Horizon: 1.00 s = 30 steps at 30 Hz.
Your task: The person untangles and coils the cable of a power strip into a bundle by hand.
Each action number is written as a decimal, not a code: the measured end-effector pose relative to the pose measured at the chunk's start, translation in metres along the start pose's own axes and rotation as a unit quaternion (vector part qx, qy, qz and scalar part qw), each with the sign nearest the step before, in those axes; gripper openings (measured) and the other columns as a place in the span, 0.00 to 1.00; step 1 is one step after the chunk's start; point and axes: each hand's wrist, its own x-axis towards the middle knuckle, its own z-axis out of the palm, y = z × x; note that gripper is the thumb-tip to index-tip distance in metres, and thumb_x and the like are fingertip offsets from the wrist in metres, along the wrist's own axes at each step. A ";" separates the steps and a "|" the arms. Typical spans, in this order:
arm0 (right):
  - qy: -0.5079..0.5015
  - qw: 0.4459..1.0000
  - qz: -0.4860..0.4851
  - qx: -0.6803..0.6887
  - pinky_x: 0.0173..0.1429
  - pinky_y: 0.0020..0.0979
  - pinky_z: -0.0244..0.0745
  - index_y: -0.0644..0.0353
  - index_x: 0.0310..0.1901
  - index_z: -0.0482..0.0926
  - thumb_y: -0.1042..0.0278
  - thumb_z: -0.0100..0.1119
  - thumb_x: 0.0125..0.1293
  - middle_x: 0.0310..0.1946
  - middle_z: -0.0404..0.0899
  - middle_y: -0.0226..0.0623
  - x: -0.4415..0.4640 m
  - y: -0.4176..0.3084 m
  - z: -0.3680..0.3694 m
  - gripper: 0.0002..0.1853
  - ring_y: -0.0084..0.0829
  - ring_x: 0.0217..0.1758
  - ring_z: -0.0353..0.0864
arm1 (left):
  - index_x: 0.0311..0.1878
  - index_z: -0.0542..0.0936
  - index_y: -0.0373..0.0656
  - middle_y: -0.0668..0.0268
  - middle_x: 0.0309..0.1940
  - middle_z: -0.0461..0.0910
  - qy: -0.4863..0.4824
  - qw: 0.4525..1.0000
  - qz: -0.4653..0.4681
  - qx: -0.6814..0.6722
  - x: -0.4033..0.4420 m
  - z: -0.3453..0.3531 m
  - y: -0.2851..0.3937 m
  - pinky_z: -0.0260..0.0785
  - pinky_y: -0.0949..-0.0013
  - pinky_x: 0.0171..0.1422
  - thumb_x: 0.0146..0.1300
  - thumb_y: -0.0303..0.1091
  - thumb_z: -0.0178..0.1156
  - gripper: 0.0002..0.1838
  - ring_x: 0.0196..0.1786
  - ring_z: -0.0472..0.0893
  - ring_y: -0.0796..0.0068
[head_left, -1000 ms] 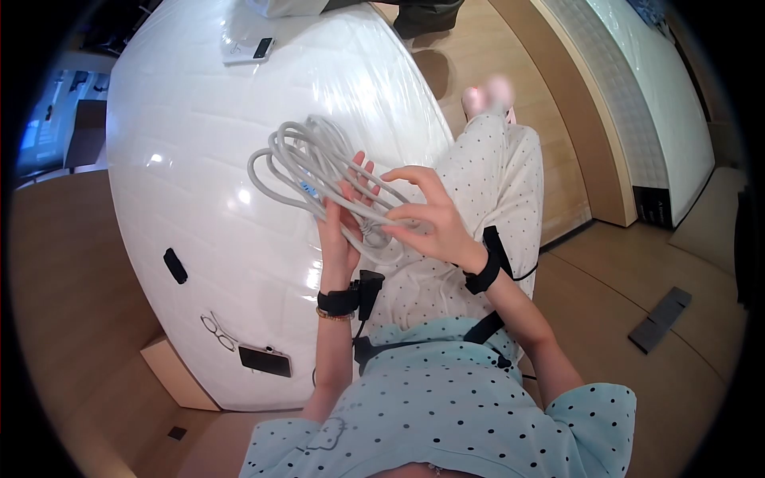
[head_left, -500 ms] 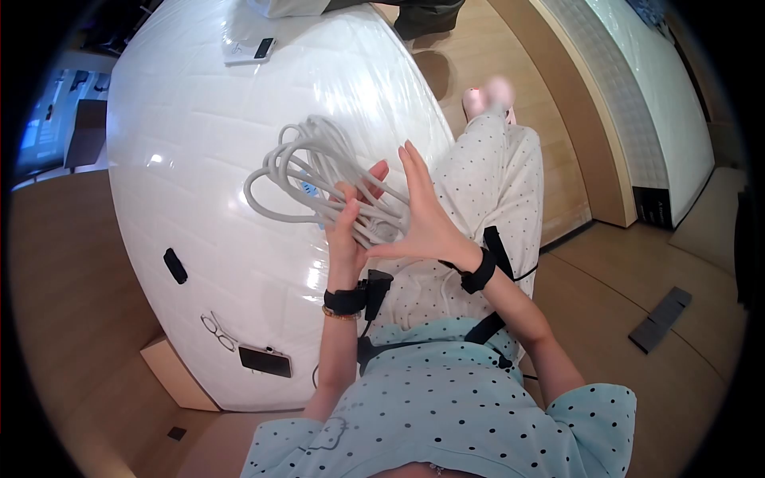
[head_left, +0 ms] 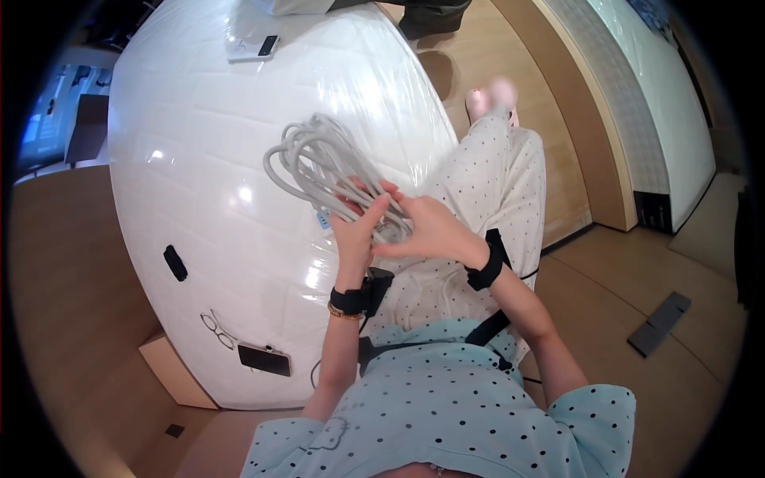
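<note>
A coiled grey cable [head_left: 307, 163] is bunched in front of me, its loops fanning out toward the upper left above the mattress. My left hand [head_left: 356, 225] is closed around the near part of the bundle, with the thumb on top. From the other side my right hand [head_left: 430, 227] wraps round the cable's near end, fingers and thumb curled against it. A small blue-and-white label [head_left: 323, 219] shows beside my left hand. The cable's ends are hidden among the loops and fingers.
Beneath the cable is a plastic-wrapped white mattress [head_left: 215, 143]. On it lie a phone [head_left: 264, 360], glasses [head_left: 217, 330], a small black object [head_left: 175, 263] and a white device with a dark display [head_left: 253, 49]. Another person's dark-clothed leg [head_left: 433, 17] is at the top.
My right hand has gone from spread fingers to curled round the cable. The loops have drawn together and shifted slightly right, and my left hand has tightened on them.
</note>
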 end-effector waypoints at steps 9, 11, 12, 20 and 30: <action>0.265 0.927 -0.115 0.240 0.60 0.33 0.66 0.60 0.63 0.60 0.64 0.76 0.37 0.54 0.71 0.43 -0.007 -0.035 -0.012 0.49 0.30 0.56 0.72 | 0.47 0.73 0.37 0.65 0.34 0.80 -0.071 0.943 0.107 0.308 -0.015 0.015 -0.021 0.70 0.70 0.43 0.50 0.26 0.65 0.20 0.36 0.78 0.75; 0.240 0.938 -0.081 0.238 0.54 0.29 0.70 0.62 0.58 0.66 0.66 0.75 0.39 0.47 0.75 0.38 -0.004 -0.035 -0.011 0.41 0.25 0.49 0.75 | 0.47 0.74 0.37 0.64 0.37 0.79 -0.040 0.938 0.140 0.315 -0.016 0.022 -0.030 0.70 0.70 0.44 0.50 0.26 0.65 0.19 0.38 0.79 0.74; 0.224 0.943 -0.066 0.237 0.51 0.27 0.72 0.62 0.56 0.69 0.67 0.74 0.39 0.43 0.77 0.36 -0.002 -0.034 -0.012 0.38 0.23 0.46 0.76 | 0.47 0.74 0.37 0.63 0.38 0.79 -0.021 0.934 0.157 0.319 -0.016 0.025 -0.032 0.70 0.69 0.44 0.50 0.26 0.64 0.19 0.39 0.79 0.73; 0.234 0.924 -0.106 0.285 0.40 0.20 0.72 0.64 0.41 0.75 0.73 0.70 0.43 0.31 0.77 0.29 -0.006 -0.027 -0.010 0.21 0.17 0.34 0.76 | 0.52 0.73 0.38 0.60 0.49 0.76 -0.115 0.933 0.142 0.310 -0.012 0.020 -0.014 0.70 0.68 0.49 0.55 0.29 0.62 0.20 0.47 0.79 0.69; 0.263 0.920 -0.234 0.173 0.54 0.28 0.68 0.64 0.48 0.76 0.62 0.71 0.49 0.43 0.77 0.35 0.007 -0.026 -0.019 0.25 0.25 0.49 0.75 | 0.35 0.73 0.39 0.67 0.28 0.73 -0.051 0.994 0.030 0.095 -0.025 0.000 -0.031 0.66 0.68 0.46 0.57 0.26 0.59 0.05 0.33 0.74 0.72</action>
